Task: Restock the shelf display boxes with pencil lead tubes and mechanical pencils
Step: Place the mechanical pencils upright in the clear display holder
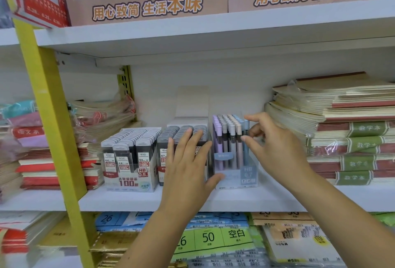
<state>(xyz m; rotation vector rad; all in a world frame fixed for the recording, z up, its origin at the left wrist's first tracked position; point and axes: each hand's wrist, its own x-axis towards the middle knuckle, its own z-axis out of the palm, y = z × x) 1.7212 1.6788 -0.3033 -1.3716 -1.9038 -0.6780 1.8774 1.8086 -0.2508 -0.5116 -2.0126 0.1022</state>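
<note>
Three display boxes stand side by side on the white shelf (119,201). The left box (128,179) holds 0.5 HB lead tubes (130,139). The middle box (160,161) holds 0.7 lead tubes (181,130). The clear right box (248,174) is packed with upright pastel mechanical pencils (226,135). My left hand (188,167) lies flat with straight fingers against the front of the middle box, its thumb touching the pencil box. My right hand (273,141) pinches the top of a blue mechanical pencil (246,152) at the box's right front corner.
Stacks of notebooks (346,131) press close on the right, and wrapped notebooks (96,116) lie behind the left box. A yellow upright (49,118) crosses the left. The upper shelf (213,30) hangs low overhead. Paper packs (213,237) fill the shelf below.
</note>
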